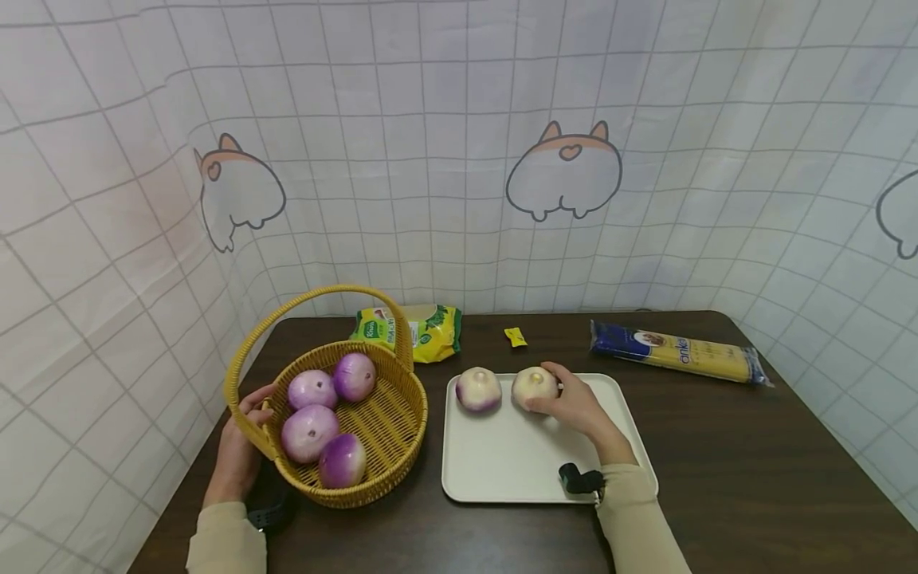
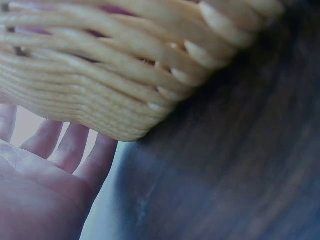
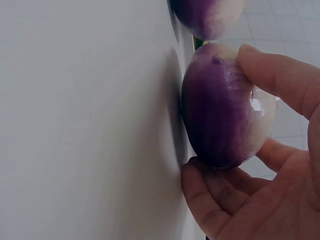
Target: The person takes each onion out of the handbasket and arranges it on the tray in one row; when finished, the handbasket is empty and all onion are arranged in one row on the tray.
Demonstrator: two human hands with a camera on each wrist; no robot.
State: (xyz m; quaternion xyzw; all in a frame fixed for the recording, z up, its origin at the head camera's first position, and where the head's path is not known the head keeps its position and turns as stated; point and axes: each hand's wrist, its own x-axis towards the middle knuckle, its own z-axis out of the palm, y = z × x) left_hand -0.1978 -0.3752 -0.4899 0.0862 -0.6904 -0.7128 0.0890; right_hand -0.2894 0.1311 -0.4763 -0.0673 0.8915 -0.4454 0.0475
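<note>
Purple-white onion (image 3: 222, 107) — inside right grip (image 1: 577, 408)

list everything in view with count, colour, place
Table: 1, dark brown, foreground
Printed cloth: 1, white, behind table
Tray: 1, white, on table
Basket: 1, yellow-tan, left of tray
Onions: 6, purple-white, four in basket, two at tray
Bag: 1, green-yellow, behind basket
Small packet: 1, yellow, behind tray
Long packet: 1, blue-yellow, back right
Wrist devices: 2, black, one per wrist
Sleeves: 2, beige, forearms
Left hand: 1, bare, at basket's left side
Right hand: 1, bare, gripping right onion
</note>
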